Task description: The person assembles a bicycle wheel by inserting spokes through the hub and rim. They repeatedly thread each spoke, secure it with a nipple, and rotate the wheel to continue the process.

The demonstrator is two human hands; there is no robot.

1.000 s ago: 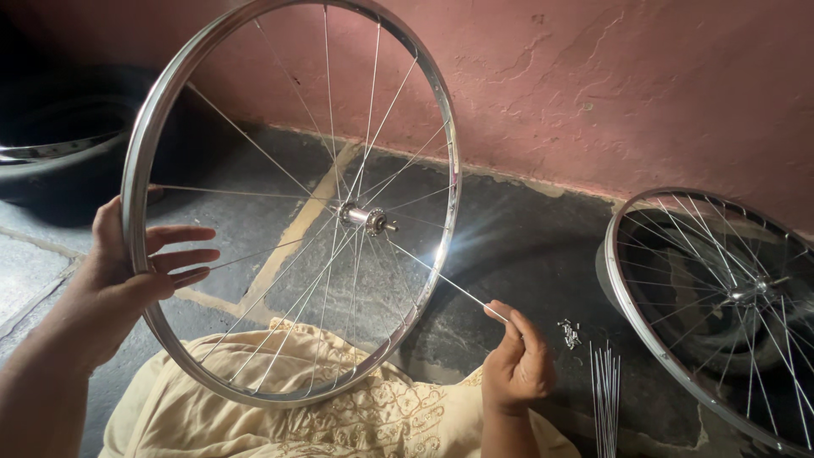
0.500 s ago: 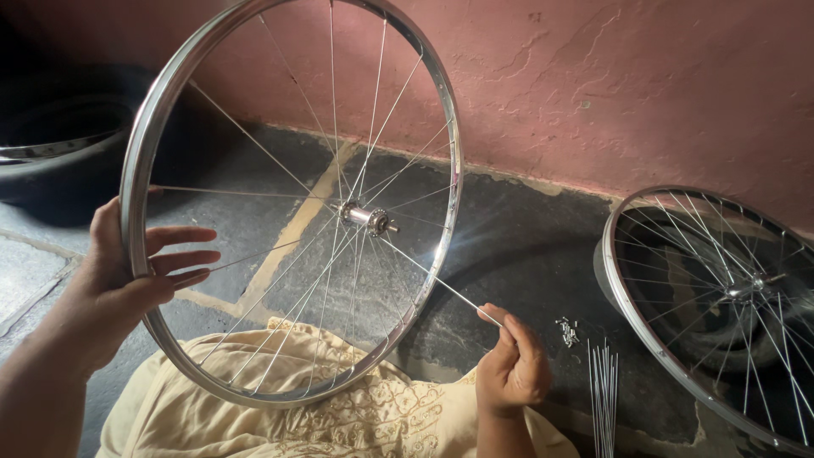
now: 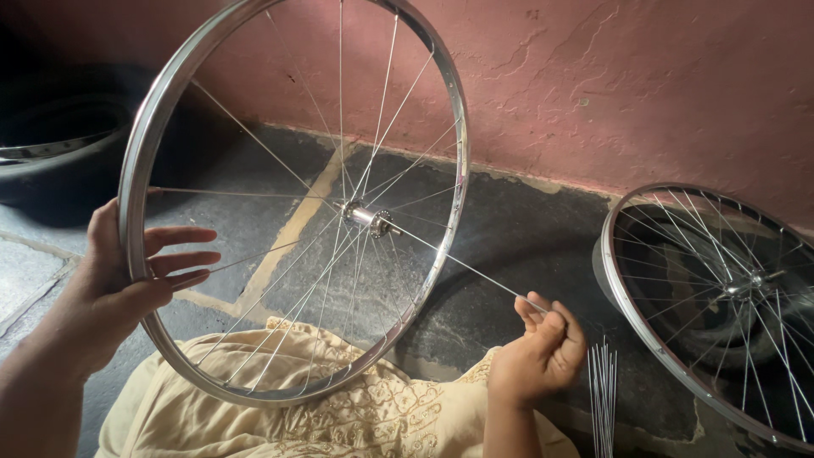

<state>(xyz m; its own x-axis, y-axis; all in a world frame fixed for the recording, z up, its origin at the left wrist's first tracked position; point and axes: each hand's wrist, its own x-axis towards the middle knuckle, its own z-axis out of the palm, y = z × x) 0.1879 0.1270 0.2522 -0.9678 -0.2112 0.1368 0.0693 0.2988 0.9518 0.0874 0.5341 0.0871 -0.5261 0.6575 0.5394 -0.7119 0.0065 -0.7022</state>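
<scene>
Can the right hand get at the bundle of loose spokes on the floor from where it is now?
Probably yes. The right hand pinches one spoke, but the loose spokes stand just beside it with nothing between; it would likely have to release that spoke first.

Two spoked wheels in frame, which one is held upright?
The near silver wheel, its rim gripped by the left hand. The other wheel leans untouched at the far right, by the pink wall.
</scene>
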